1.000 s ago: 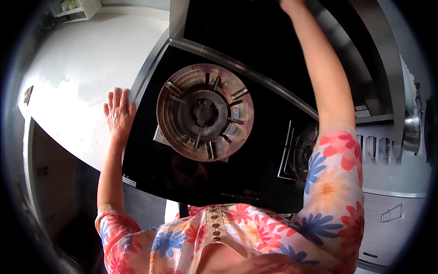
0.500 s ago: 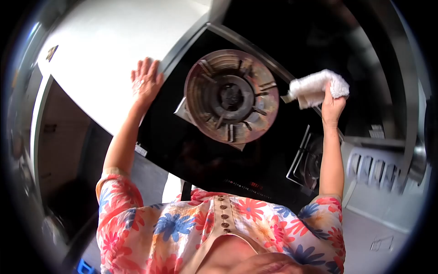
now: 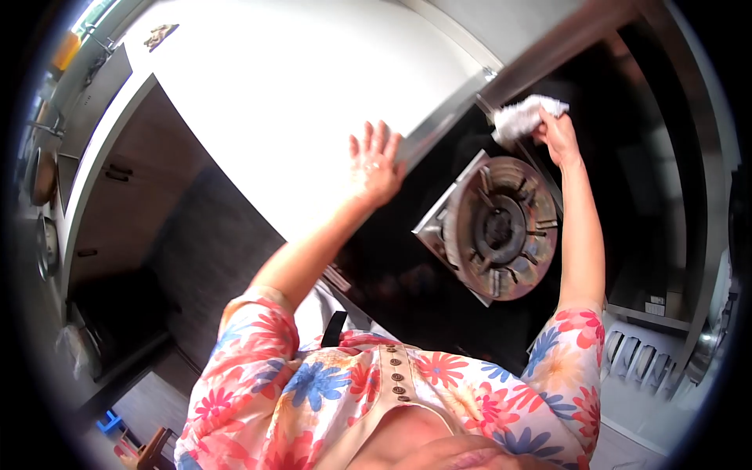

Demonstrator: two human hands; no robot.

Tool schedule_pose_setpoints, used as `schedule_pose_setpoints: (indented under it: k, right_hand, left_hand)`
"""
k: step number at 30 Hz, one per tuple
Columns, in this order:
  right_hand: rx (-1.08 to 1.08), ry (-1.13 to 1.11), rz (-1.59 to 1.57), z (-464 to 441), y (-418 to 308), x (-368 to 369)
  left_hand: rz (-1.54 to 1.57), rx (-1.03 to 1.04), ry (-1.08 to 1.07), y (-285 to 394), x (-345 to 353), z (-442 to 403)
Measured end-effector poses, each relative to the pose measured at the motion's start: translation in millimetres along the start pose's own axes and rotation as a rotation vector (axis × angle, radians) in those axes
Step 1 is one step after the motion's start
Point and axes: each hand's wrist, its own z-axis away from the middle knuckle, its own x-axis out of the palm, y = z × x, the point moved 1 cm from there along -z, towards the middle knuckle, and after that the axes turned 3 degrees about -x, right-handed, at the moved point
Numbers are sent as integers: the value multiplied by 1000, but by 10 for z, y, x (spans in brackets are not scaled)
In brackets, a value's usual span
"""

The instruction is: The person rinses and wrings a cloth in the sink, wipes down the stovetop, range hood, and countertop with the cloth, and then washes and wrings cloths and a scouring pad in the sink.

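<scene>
My left hand (image 3: 377, 168) lies with spread fingers on the white countertop (image 3: 274, 102), beside the metal edge of the black stove. It holds nothing. In my right hand (image 3: 559, 135) is a folded white cloth (image 3: 521, 119), gripped at its right end over the stove's back part. A thin strip shows at the cloth's left tip; I cannot tell what it is. Below the cloth sits the round, stained burner ring (image 3: 533, 266) with its prongs, on a square metal plate (image 3: 430, 223). The black glass cooktop (image 3: 399, 274) spreads around it.
A rack with several dishes (image 3: 638, 359) stands at the lower right. Cabinets with dark handles (image 3: 119, 172) are at left, below the counter. A small brown object (image 3: 160, 36) lies on the counter's far left. Pans (image 3: 43, 176) are at the left edge.
The view has turned, so the burner appears farther right and lower. The cloth in my right hand has moved to the stove's far left corner. My left hand stays flat on the counter.
</scene>
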Motion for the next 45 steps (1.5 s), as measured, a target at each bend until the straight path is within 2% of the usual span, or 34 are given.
schedule_pose_setpoints:
  k: [4,7,10,11,13,14,16,18,20,23,25,29,33,38,45]
  right_hand:
    - [-170,-170,-488,-119,-757,1039]
    - [-11,-261,-605,134,-826,1814]
    - [311,-417,-177,518,-561,2293]
    - [290,-351,73,491,-507,2338]
    - [239,-219,569,375,-367,2325]
    - [-103,-136,811,107,-100,2228]
    - [-352,-192,719,193,-430,2686]
    - [-423,-314,990,117,-307,3244]
    - [-386,-245,1244,224,-53,3921]
    - [-621,-307,1076,545,41,4595]
    - [-735,-435,1060,1093,-45,4602]
    - [-620,-631,1062,1917,70,4062]
    - [-600,-603,1066,2216,138,3945]
    - [-605,-597,1102,1807,-148,4594]
    - [-680,-484,1126,551,-714,6413]
  left_hand:
    - [171,78,-57,-132,-130,17]
    - [289,223,-94,-344,-263,73]
    - [584,296,-239,-684,-538,266]
    - [606,349,-134,-818,-647,361]
    - [695,325,-252,-1093,-878,525]
    - [740,313,-313,-1188,-977,588]
    - [778,261,-300,-1304,-1137,696]
    - [811,209,-263,-1415,-1234,760]
    - [829,149,-209,-1550,-1293,841]
    - [866,-56,-127,-1835,-1478,952]
    - [859,-134,-35,-2031,-1557,1036]
    - [785,-258,18,-2339,-1703,1234]
    - [798,-323,107,-2594,-1500,1410]
    - [873,-398,101,-2881,-1475,1346]
    - [883,-435,101,-3885,-1711,989]
